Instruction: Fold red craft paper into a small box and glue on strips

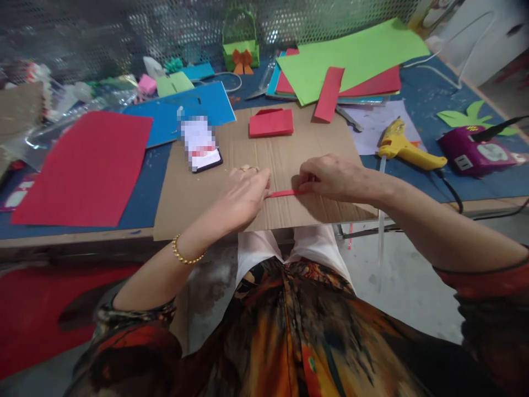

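Observation:
A narrow red paper strip [284, 193] stretches between my two hands, just above or on a cardboard sheet [231, 151]; which of the two I cannot tell. My left hand [246, 193] pinches its left end, fingers closed. At the other end my right hand [326, 177] is closed on the strip, with its fingertips partly hidden. Beyond the hands a folded red paper piece [271, 123] lies on the cardboard. To the left of that is a phone [201, 144], its screen blurred out.
A yellow glue gun [407, 148] and a purple power box [477, 149] with cords lie at right. Scissors [349, 118] and a red strip [329, 95] lie by green sheets [355, 55]. Red card [86, 165] and blue card [215, 107] are at left; a green paper basket [240, 52] stands behind.

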A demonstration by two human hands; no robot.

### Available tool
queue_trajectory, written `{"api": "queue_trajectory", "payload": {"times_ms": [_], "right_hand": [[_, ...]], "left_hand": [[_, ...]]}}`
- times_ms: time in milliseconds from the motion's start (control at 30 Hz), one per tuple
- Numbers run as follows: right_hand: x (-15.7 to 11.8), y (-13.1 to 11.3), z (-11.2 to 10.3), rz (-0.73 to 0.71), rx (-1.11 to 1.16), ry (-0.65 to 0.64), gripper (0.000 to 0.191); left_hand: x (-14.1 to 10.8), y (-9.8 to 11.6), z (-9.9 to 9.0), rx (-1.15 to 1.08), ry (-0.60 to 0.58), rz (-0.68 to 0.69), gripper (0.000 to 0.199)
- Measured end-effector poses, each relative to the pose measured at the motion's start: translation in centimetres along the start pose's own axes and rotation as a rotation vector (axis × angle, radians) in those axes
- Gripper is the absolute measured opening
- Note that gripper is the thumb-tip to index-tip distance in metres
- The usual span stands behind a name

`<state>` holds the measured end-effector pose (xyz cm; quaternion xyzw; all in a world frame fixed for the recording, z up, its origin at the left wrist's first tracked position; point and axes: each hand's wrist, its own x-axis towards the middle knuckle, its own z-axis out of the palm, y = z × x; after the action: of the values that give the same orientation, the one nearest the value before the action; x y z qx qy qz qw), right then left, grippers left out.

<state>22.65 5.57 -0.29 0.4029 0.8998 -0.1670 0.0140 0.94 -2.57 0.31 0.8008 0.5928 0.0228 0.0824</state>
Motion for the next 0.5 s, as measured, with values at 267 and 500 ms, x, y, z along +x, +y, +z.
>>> {"api": "queue_trajectory", "payload": {"times_ms": [267, 500], "right_hand": [[-1.2, -0.4, 1.1, -0.286, -0.202, 0.195, 0.026], [-4.8, -2.5, 3.4, -0.391, -0.54, 0.361, 0.033]], "left_hand": [[-0.9, 1.1, 1.8, 0.323, 0.243, 0.194, 0.028], [-3.7, 2.9, 4.5, 0.509, 0.437, 0.278, 0.04]]}}
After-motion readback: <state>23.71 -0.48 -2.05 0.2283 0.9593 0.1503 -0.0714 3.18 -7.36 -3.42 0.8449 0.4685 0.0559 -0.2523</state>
